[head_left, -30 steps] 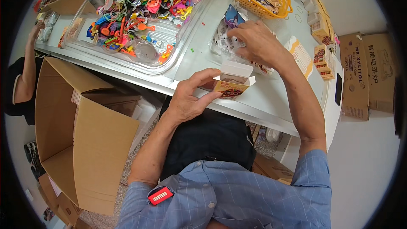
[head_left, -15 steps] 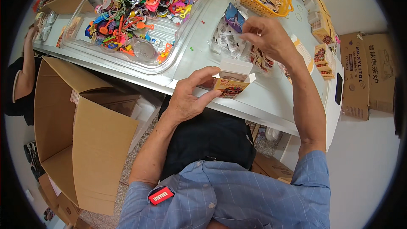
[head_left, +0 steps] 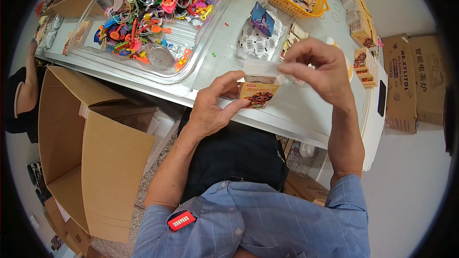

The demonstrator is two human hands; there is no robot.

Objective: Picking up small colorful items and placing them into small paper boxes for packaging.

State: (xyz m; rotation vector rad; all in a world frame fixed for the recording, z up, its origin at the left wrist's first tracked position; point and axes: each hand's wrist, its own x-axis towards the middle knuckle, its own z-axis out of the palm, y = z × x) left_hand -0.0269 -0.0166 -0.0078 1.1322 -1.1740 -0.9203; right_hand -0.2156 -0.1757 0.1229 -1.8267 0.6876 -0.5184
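A small printed carton (head_left: 258, 95), yellow and red with a cartoon figure, is gripped upright between the thumb and fingers of my left hand (head_left: 213, 104) at the table's front edge. Its white top flap (head_left: 262, 67) stands raised. My right hand (head_left: 319, 70) is closed in a pinch at the right end of that flap; what the fingertips hold, if anything, cannot be made out. Just beyond the carton lies a clear bag of small white packets (head_left: 259, 43), with a blue picture card (head_left: 262, 20) on top.
A clear tray (head_left: 184, 74) full of colourful small toys stands at the left. A yellow basket (head_left: 325, 7) of cards is at the back. Several cartons (head_left: 364, 67) and a dark phone (head_left: 382, 99) line the right side. A large open cardboard box (head_left: 112, 177) stands left of me.
My right hand has come down and toward me from the packets to the carton's flap. The carton is tipped so that its front shows more, held by my left hand.
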